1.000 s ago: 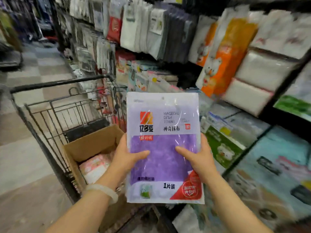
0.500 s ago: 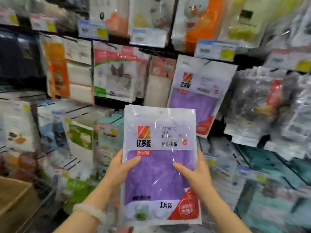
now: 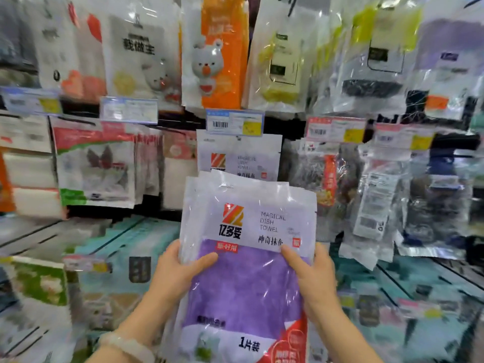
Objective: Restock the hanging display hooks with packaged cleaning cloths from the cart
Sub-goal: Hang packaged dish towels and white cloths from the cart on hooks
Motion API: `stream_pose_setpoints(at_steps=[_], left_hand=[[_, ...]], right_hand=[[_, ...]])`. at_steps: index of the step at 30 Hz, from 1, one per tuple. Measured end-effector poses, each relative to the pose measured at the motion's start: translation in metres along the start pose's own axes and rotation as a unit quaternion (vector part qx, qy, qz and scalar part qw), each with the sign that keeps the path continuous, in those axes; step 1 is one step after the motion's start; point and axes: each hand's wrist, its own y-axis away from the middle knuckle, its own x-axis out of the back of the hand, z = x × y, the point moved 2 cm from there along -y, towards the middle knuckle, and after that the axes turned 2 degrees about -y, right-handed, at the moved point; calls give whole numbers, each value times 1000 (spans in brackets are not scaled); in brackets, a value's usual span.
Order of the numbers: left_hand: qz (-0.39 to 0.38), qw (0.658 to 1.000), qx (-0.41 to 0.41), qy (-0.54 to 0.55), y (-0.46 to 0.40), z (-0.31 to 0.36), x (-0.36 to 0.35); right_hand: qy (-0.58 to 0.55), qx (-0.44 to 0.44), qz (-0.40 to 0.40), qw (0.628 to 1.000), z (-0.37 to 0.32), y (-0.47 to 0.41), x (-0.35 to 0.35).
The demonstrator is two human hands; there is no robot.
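the left hand (image 3: 180, 271) pinches the left edge of a stack of purple dish towel packs (image 3: 248, 258), thumb laid across the front and the other fingers hidden behind, and the right hand (image 3: 314, 279) grips the right edge in the same way. the stack seems to be several packs deep, since staggered top edges show at its upper left corner, though how many there are cannot be told. it is held upright in front of the display wall, just below a matching hung pack (image 3: 241, 158) that sits under a blue price tag (image 3: 234, 122). as a judgement, the restock is at an early stage for this product: the packs are out of the cart and brought to the right spot, but none of the held ones is on a hook yet, and each one is left to be threaded by its top hole. the hook itself is hidden behind the price tag and the hung pack, so its free length cannot be made out. the cart is out of view. the lower edge of the stack and both forearms are cut off at the bottom edge, a pale bracelet (image 3: 128, 345) shows on the left wrist, and the neighbouring goods are blurred.
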Motion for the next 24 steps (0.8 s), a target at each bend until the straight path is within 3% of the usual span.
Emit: stream_pose_setpoints(at_steps=[5, 12, 24], left_hand=[[12, 1000, -14, -6, -30, -4, 29], [65, 998, -11, 5, -57, -4, 74], [-32, 999, -9, -8, -75, 11, 73]], right_hand=[[-65, -53, -10, 996, 13, -25, -39], [-21, -8, -73, 997, 21, -44, -84], [-39, 73, -55, 995, 1, -83, -71]])
